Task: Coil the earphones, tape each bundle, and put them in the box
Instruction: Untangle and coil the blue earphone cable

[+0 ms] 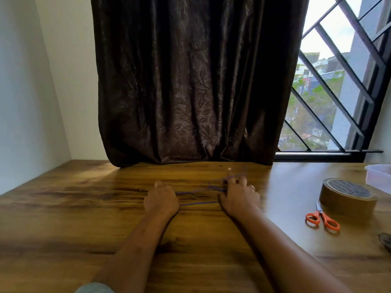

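- Left hand (161,199) curled on the purple earphone cord (198,192), right hand (241,197) spread wide with it looped over, guessing to keep it taut for coiling.
- Tape roll (348,196), scissors (322,218), box (378,176) parked off right for later.

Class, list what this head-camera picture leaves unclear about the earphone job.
Plastic box, head view: cut by right edge, contents unseen.
Earphone cord, head view: thin, blurred; ends hidden behind left hand and right hand.
Dark object, head view: cropped at right edge, unidentifiable.
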A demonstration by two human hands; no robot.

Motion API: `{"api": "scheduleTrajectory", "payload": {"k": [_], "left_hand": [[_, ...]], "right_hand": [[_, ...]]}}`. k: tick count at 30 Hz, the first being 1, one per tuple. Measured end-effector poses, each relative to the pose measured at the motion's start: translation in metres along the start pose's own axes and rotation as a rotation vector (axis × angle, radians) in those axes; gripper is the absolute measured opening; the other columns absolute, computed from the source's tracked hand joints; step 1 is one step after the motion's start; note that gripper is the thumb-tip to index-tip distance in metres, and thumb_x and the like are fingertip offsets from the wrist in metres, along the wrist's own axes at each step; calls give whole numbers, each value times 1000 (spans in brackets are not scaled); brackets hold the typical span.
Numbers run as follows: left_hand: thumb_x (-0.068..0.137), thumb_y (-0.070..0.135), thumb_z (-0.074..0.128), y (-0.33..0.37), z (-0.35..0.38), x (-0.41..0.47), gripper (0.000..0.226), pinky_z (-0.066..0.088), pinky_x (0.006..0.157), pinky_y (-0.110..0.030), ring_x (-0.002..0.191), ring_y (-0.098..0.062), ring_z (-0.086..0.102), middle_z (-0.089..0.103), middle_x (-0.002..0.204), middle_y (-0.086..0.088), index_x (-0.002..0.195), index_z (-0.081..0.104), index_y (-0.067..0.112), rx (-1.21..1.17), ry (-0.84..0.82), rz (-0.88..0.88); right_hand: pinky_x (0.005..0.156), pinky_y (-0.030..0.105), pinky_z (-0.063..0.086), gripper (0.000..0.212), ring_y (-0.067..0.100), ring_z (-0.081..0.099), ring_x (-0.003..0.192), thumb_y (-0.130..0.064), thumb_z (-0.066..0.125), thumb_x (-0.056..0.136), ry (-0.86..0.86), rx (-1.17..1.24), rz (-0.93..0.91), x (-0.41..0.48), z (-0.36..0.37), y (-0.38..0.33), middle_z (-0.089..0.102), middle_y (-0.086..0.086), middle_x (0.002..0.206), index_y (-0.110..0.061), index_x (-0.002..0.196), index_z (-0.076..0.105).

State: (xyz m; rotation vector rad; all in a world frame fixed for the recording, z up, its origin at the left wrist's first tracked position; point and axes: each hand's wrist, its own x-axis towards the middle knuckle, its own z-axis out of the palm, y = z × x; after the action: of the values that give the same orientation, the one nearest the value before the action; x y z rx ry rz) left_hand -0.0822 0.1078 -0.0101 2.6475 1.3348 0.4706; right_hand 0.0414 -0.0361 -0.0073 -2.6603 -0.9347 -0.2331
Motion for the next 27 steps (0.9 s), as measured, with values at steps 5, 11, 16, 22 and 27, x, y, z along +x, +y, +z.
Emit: {"api": "scheduleTrajectory", "payload": {"k": [5, 11, 16, 22, 27], "left_hand": [[94, 27, 44, -8, 0, 4, 25, 44, 89, -40, 112, -27, 45, 46, 123, -6, 113, 60, 26, 35, 106, -30], [90, 3, 44, -14, -3, 13, 31, 44, 67, -31, 75, -25, 56, 60, 74, -7, 67, 60, 17, -630, 120, -50], [76, -23, 14, 5, -26, 2, 49, 42, 41, -17, 41, -5, 42, 54, 55, 0, 66, 47, 12, -1731, -142, -129], [66, -30, 12, 4, -25, -7, 106, 51, 50, -22, 66, -15, 65, 55, 123, 5, 136, 29, 47, -1687, -423, 57], [68, -33, 12, 6, -24, -8, 115, 57, 63, -35, 99, -25, 63, 37, 144, 2, 137, 15, 59, -1670, -402, 101]], "right_hand": [[84, 40, 48, 94, 37, 53, 116, -22, 58, 87, 72, 228, 154, 4, -7, 10, 25, 16, 148, -23, 151, -11], [95, 42, 46, 111, 37, 50, 120, -22, 71, 75, 83, 557, 362, 18, -12, 34, 45, 14, 137, -24, 151, -9], [96, 43, 45, 112, 37, 47, 122, -31, 76, 74, 46, 546, 336, 17, -12, 35, 35, 13, 142, -25, 152, -4], [90, 42, 44, 126, 34, 48, 124, -40, 77, 72, 34, 457, 211, 11, -11, 23, 29, 9, 147, -27, 148, -22], [97, 47, 43, 135, 34, 43, 128, -35, 82, 69, 47, 558, 240, 17, -10, 30, 24, 12, 151, -27, 145, -30]]}}
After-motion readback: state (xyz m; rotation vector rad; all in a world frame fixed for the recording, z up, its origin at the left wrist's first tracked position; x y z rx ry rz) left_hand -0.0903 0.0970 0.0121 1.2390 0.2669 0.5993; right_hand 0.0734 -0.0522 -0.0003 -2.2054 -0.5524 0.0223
